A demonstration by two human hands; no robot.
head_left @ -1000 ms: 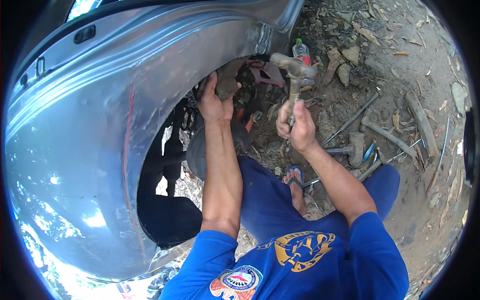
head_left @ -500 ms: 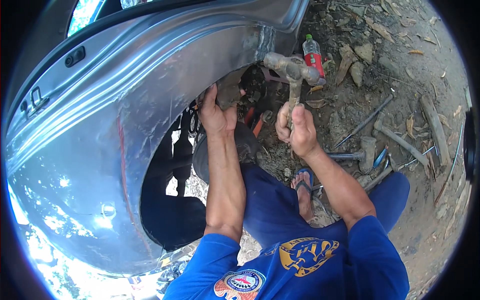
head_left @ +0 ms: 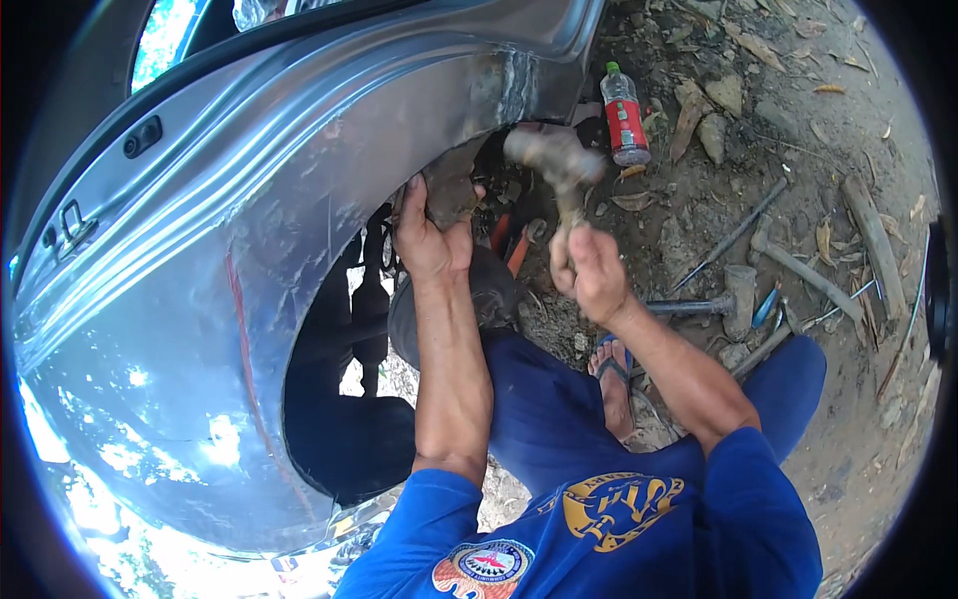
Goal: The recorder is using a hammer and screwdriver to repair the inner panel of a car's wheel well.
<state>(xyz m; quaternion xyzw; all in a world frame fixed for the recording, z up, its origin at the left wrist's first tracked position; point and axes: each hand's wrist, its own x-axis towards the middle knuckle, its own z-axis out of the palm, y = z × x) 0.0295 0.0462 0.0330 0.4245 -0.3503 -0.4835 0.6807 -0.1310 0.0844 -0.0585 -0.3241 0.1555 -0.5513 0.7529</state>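
Note:
My left hand is wrapped round a dull grey-brown block, held up at the lip of the wheel arch. The block looks like a body dolly; its far side is partly hidden under the grey car panel. In my right hand is a ball-peen hammer, gripped by its handle. Its head is blurred by motion and hangs just right of the block, apart from it, near the panel's edge. A red scratch runs down the panel.
A red-labelled plastic bottle stands on the dirt beyond the hammer. At right lie a second hammer, a metal rod, sticks and stones. Orange-handled pliers lie near my left wrist. My sandalled foot rests below.
The hammer has swung left and slightly down toward the block, its head now smeared. My left hand has stayed at the arch with the block.

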